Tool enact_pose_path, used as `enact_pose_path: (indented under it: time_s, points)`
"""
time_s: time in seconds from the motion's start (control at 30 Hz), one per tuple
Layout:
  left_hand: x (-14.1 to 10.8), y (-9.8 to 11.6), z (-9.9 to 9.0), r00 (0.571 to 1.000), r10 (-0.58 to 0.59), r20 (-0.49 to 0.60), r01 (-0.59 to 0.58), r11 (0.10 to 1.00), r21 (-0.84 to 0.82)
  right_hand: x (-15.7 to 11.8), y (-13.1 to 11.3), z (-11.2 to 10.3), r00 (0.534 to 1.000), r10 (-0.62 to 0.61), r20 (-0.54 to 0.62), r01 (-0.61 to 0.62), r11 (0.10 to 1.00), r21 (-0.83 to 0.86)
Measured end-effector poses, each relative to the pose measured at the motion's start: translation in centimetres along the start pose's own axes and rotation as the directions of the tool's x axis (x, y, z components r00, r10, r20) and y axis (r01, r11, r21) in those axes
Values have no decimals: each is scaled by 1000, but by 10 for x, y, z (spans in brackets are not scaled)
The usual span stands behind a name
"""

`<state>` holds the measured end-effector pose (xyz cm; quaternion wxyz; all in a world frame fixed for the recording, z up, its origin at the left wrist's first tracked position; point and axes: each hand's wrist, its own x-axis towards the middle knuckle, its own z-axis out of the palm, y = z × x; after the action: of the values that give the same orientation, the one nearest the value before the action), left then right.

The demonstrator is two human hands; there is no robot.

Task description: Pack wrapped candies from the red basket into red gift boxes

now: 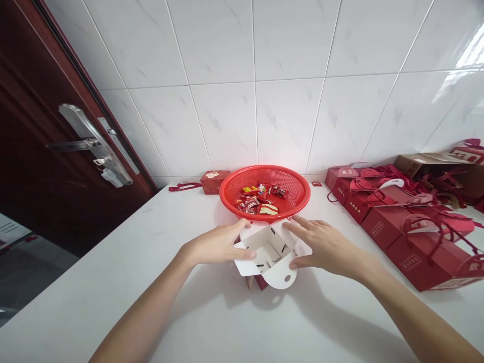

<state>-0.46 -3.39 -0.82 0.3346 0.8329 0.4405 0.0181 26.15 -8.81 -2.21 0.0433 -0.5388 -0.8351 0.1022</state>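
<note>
An unfolded-top gift box (266,252), white inside and red outside, stands on the table in front of me with its flaps spread outward. My left hand (223,242) grips its left side, thumb over a white flap and fingers round toward the back. On the other side my right hand (321,247) holds the right-hand flaps, thumb low and fingers along the back. The box's interior shows slots and small tabs but no sweets. Just behind it sits a red plastic basket (298,207) with several wrapped sweets (260,197) lying in it.
Several closed red gift boxes (397,222) with ribbon handles line the right side, near a brown cardboard carton (410,164). A small red box (214,182) and a dark red ribbon (184,187) lie left of the basket. A tiled wall (223,121) bounds the white table (151,242).
</note>
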Motion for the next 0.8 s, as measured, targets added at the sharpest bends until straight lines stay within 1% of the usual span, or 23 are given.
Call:
enact_pose_path:
  time_s: [0.07, 0.1, 0.17, 0.27, 0.33, 0.4, 0.43, 0.47, 0.5, 0.53, 0.57, 0.6, 0.67, 0.7, 0.77, 0.8]
  points:
    - [-2, 2, -1, 1000, -15, -1, 15, 1000, 21, -2, 2, -4, 1000, 9, -10, -9, 1000, -6]
    - [-4, 3, -2, 1000, -30, 6, 30, 999, 29, -3, 4, -6, 1000, -1, -17, 1, 1000, -1]
    - [-10, 5, -7, 999, -30, -24, 31, 999, 42, -7, 8, -12, 998, -43, -49, 44, 999, 23]
    - [-14, 4, -21, 993, 0, -118, 2, 1000, 15, -12, 16, -23, 988, -79, -130, 91, 992, 88]
    - [-7, 3, -34, 978, 34, -204, -37, 999, -9, -9, 23, -29, 976, -57, -212, 90, 984, 152]
    - [12, 2, -47, 970, 63, -234, -63, 998, 9, 0, 29, -33, 952, -19, -306, 96, 966, 240]
    - [26, 2, -53, 977, 62, -206, -55, 998, 41, 8, 31, -35, 936, -1, -352, 110, 951, 290]
    - [42, 3, -57, 985, 66, -156, -52, 994, 97, 18, 34, -35, 920, 16, -392, 129, 931, 341]
    - [59, 4, -60, 994, 68, -81, -53, 984, 168, 30, 36, -35, 901, 37, -432, 149, 909, 390]
    - [77, 6, -62, 999, 29, 27, -34, 968, 249, 43, 38, -33, 885, 55, -463, 173, 883, 436]
    - [94, 8, -61, 991, -55, 120, 12, 942, 336, 56, 41, -30, 870, 80, -487, 195, 851, 488]
    - [109, 9, -60, 981, -117, 155, 51, 926, 375, 70, 43, -27, 860, 113, -497, 212, 807, 551]
    - [133, 10, -54, 957, -221, 187, 126, 899, 418, 95, 47, -19, 854, 183, -487, 236, 697, 677]
    - [142, 9, -50, 949, -256, 186, 155, 889, 431, 106, 50, -15, 854, 196, -482, 242, 670, 701]
    - [155, 5, -41, 946, -281, 164, 186, 880, 437, 122, 54, -7, 858, 207, -470, 251, 629, 735]
    - [160, 1, -37, 951, -271, 145, 186, 883, 430, 127, 56, -4, 862, 209, -461, 251, 616, 747]
